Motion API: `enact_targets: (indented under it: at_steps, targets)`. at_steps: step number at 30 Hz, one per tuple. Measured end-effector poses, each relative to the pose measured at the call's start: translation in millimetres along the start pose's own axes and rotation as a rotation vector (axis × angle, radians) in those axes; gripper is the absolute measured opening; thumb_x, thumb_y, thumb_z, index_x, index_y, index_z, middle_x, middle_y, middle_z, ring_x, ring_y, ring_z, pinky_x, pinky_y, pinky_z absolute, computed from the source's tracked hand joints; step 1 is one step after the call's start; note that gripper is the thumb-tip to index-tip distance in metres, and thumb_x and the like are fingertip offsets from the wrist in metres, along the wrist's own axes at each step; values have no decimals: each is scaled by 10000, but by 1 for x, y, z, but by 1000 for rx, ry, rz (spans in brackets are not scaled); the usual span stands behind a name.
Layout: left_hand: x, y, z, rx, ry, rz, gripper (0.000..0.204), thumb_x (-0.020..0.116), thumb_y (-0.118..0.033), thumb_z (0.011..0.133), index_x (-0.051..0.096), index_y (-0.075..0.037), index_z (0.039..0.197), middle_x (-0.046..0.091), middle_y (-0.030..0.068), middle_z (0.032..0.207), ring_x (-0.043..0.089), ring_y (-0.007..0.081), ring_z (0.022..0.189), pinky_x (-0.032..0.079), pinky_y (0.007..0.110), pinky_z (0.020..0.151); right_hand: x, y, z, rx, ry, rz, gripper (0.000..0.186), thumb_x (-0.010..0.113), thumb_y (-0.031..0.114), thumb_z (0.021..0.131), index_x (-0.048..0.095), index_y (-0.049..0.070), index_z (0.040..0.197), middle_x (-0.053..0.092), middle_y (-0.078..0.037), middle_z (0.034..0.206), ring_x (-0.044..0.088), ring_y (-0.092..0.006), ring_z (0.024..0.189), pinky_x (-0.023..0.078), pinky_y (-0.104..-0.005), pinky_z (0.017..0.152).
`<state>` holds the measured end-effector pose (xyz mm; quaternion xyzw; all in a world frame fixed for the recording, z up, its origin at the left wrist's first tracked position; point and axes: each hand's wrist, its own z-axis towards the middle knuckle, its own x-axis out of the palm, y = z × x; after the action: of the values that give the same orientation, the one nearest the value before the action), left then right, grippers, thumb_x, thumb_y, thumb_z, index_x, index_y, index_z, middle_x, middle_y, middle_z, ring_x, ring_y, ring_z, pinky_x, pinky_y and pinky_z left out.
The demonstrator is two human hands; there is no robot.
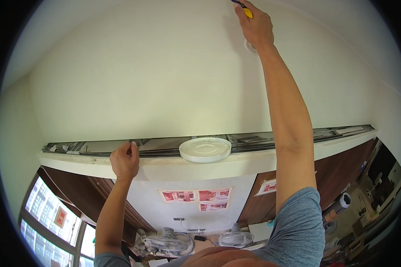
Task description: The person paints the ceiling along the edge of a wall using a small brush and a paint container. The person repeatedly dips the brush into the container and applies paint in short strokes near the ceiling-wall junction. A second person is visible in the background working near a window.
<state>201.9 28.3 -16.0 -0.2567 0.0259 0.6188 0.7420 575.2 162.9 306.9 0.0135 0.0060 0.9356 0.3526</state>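
Observation:
My right hand (pixel 256 27) is raised at the upper edge, up against the pale ceiling (pixel 165 75). Its fingers are closed round a tool with a yellow and dark handle (pixel 247 12); the tool's working end is cut off by the picture's edge, so its kind is hidden. Just behind that wrist a round fitting or hole (pixel 251 46) shows in the ceiling. My left hand (pixel 125 161) is at the white ledge (pixel 165 168), fingers curled, a small dark spot between thumb and finger. A shallow round white lid or tray (pixel 205 150) rests on the ledge to its right.
A long recess (pixel 254 144) with metal strips runs behind the ledge. Far below are fans (pixel 166 243), red and white printed sheets (pixel 214 196) on the wall, brown wood panels (pixel 343 171) and a window (pixel 53 213) at the left.

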Motion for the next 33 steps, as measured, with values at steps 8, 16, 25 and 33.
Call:
enact_targets:
  at_steps: [8,16,25,33]
  targets:
    - [1,0,1,-19,7,-14,403,664,-228,978,559,4,665,568,189,609,556,407,550,442,468,565,2,-5,1,-51,-13,-7,390,628,301,1048,694,131,1392,772,-219,1134,740,-389,990,562,-439,900]
    - [-1,-1,-1,-14,-9,-8,404,666,-230,973,561,4,661,576,190,610,567,403,553,452,467,568,-2,4,0,20,58,23,394,644,295,1045,688,132,1401,774,-221,1101,746,-364,960,564,-429,866]
    - [-1,-1,0,-36,11,-9,405,666,-239,972,565,2,663,589,184,618,575,400,564,456,467,578,-3,8,3,56,131,-5,393,651,288,1046,685,154,1413,777,-219,1048,750,-326,888,561,-426,813]
    - [0,2,-1,1,-12,21,418,662,-251,973,546,-11,651,587,182,617,581,410,575,457,481,579,7,-9,5,60,193,119,473,641,474,1056,687,175,1420,741,-41,983,693,-141,920,533,-305,874]
